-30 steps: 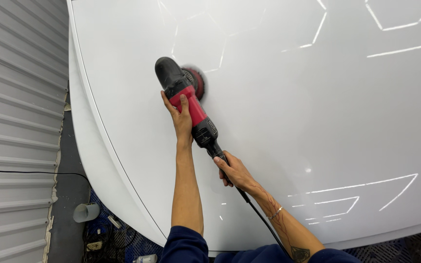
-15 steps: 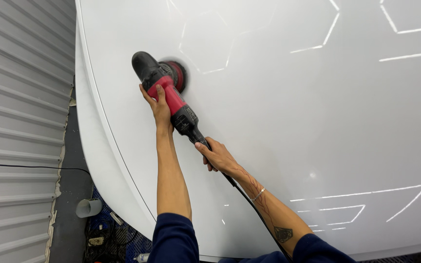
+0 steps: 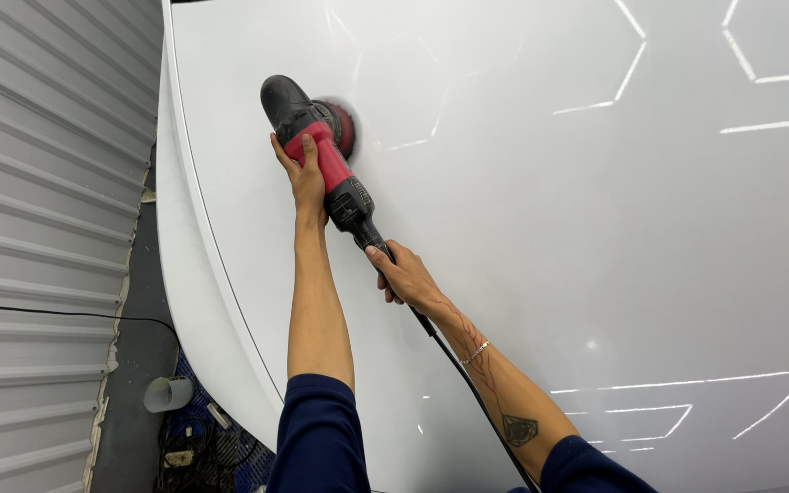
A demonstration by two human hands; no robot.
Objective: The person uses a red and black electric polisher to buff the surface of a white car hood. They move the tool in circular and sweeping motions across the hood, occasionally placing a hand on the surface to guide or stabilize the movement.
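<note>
The polisher (image 3: 321, 155) has travelled up and to the left across the white panel (image 3: 595, 274). A second ago its head sat nearer the middle of the frame; now it is in the upper left, close to the panel's curved left edge. The red pad (image 3: 344, 128) is flat against the paint and blurred, so I judge it to be spinning. Both arms have stretched out further to follow it.

The left hand (image 3: 306, 178) wraps the red body just behind the head, fingers curled tight round it. The right hand (image 3: 404, 278) grips the thin black tail end of the handle, fingers closed round it, where the cord (image 3: 468, 383) leaves and runs down past the forearm.

That reads as one pass pushed toward the edge, the worked strip now lying behind the tool.

At the left stands a ribbed grey shutter (image 3: 38, 228); a pale cup (image 3: 168, 394) sits on the floor at lower left.
</note>
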